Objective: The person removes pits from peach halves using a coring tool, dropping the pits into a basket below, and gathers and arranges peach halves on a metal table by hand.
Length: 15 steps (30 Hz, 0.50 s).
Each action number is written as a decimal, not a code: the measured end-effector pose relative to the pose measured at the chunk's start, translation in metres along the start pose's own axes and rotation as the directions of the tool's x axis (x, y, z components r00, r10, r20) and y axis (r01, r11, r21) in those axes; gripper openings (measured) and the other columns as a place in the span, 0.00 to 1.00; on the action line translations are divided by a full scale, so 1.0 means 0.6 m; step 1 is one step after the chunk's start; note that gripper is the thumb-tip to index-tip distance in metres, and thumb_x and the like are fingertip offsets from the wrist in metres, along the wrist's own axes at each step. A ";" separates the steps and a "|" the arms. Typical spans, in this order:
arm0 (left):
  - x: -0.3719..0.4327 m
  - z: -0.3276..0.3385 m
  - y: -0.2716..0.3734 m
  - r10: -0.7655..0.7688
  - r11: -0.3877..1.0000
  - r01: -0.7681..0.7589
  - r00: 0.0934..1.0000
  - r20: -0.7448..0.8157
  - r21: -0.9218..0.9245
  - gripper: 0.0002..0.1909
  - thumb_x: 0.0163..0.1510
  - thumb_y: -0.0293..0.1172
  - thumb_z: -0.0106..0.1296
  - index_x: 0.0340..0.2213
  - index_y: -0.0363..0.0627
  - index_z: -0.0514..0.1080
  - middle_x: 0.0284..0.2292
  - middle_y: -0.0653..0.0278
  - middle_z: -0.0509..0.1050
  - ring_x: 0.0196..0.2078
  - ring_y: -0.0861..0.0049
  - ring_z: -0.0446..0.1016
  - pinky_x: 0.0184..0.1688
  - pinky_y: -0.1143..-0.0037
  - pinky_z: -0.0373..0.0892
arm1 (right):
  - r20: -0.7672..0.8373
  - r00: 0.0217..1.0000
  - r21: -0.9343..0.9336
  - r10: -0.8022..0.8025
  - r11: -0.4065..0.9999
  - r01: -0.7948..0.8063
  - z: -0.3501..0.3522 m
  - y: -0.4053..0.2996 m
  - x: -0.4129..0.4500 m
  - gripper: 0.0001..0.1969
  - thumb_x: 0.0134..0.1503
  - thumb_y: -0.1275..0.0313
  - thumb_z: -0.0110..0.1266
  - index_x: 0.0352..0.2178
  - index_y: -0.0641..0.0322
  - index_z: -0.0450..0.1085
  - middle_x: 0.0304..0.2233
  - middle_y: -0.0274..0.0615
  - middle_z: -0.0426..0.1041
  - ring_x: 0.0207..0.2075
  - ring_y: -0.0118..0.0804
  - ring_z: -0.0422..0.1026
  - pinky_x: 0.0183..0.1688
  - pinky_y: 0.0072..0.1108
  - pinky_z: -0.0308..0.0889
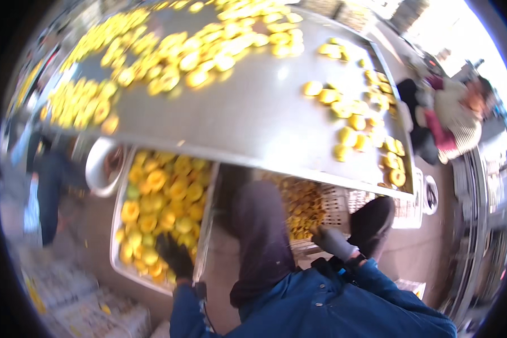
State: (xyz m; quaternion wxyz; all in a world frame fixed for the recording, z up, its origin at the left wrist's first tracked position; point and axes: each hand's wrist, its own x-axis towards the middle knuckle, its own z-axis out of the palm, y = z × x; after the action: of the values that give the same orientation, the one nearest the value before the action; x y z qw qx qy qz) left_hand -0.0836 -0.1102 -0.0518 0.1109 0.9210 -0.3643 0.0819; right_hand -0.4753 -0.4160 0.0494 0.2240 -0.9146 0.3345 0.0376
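Observation:
My left hand [174, 257], in a dark glove, reaches onto the yellow peaches [177, 190] in a white plastic crate [116, 236] at my left. Its fingers touch the fruit, some of it cut in halves; whether it grips one is not clear. My right hand [334, 242], in a grey glove, is by my right knee, at the near edge of a crate [337, 209] of brownish peach pits or scraps [301, 203]. Its fingers look curled, but blur hides whether anything is in them.
A metal table [219, 114] spans the front, with peach halves [194, 55] heaped at the far left and others [350, 126] scattered right. A white bucket [97, 169] stands beside the left crate. A person [452, 114] sits at the right; another person's dark-clothed leg [50, 194] shows left.

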 end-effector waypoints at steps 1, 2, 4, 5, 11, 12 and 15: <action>0.001 -0.005 0.007 -0.039 0.999 0.036 0.997 0.065 0.034 0.32 0.54 0.35 0.48 0.58 0.37 0.56 0.61 0.49 0.51 0.65 0.56 0.46 0.65 0.57 0.40 | -0.030 1.000 0.052 -0.006 0.999 0.007 -0.007 0.003 -0.004 0.07 0.54 0.63 0.52 0.32 0.50 0.67 0.18 0.48 0.67 0.18 0.53 0.69 0.20 0.39 0.63; 0.005 -0.006 0.019 0.013 1.000 -0.014 0.999 0.043 0.025 0.32 0.54 0.35 0.48 0.58 0.37 0.56 0.61 0.49 0.51 0.65 0.56 0.46 0.65 0.57 0.40 | -0.084 0.996 0.015 -0.024 1.000 0.026 -0.006 0.015 -0.010 0.09 0.54 0.62 0.53 0.32 0.52 0.66 0.17 0.48 0.64 0.18 0.52 0.69 0.19 0.39 0.62; 0.021 -0.014 0.032 -0.034 0.992 0.014 0.986 0.164 0.126 0.29 0.54 0.34 0.50 0.55 0.34 0.59 0.59 0.48 0.56 0.63 0.55 0.51 0.64 0.58 0.45 | -0.201 0.974 0.022 -0.108 0.993 0.115 -0.024 0.028 -0.025 0.09 0.54 0.62 0.53 0.32 0.52 0.65 0.17 0.48 0.63 0.17 0.51 0.68 0.18 0.38 0.62; 0.032 -0.022 0.031 -0.004 0.991 -0.016 0.989 0.148 0.135 0.29 0.54 0.34 0.50 0.55 0.34 0.59 0.59 0.48 0.56 0.63 0.55 0.51 0.64 0.58 0.45 | -0.272 0.938 0.002 -0.215 0.975 0.224 -0.033 0.033 -0.034 0.09 0.54 0.62 0.52 0.32 0.52 0.65 0.17 0.47 0.62 0.17 0.51 0.68 0.17 0.37 0.61; 0.269 -0.171 0.270 0.219 0.844 -0.333 0.929 -0.297 -0.420 0.23 0.61 0.33 0.43 0.55 0.36 0.58 0.57 0.50 0.60 0.61 0.57 0.56 0.61 0.63 0.53 | -0.252 0.957 0.308 0.142 0.950 -0.060 0.001 0.045 -0.068 0.09 0.55 0.61 0.52 0.30 0.50 0.63 0.15 0.45 0.62 0.15 0.51 0.67 0.16 0.38 0.61; 0.316 -0.196 0.353 0.333 0.755 -0.471 0.875 -0.352 -0.457 0.24 0.60 0.33 0.44 0.55 0.37 0.58 0.56 0.51 0.61 0.60 0.57 0.57 0.61 0.64 0.53 | -0.246 0.954 0.303 0.171 0.949 -0.092 0.016 0.047 -0.063 0.10 0.54 0.60 0.54 0.29 0.50 0.63 0.15 0.45 0.65 0.15 0.51 0.69 0.16 0.39 0.61; 0.426 -0.164 0.559 0.634 0.634 -0.723 0.690 -0.349 -0.276 0.27 0.55 0.32 0.48 0.56 0.40 0.59 0.55 0.51 0.62 0.58 0.55 0.59 0.60 0.64 0.56 | -0.149 0.975 0.432 0.166 0.898 -0.087 0.031 0.054 -0.071 0.09 0.56 0.59 0.52 0.33 0.49 0.68 0.31 0.40 0.75 0.30 0.39 0.75 0.32 0.24 0.69</action>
State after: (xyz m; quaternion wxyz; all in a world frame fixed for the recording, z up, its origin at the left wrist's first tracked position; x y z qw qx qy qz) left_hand -0.1371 -0.4892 0.1506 0.2930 0.6572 -0.6793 0.1441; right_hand -0.5271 -0.4043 0.0298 0.3824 -0.8201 0.4125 -0.1050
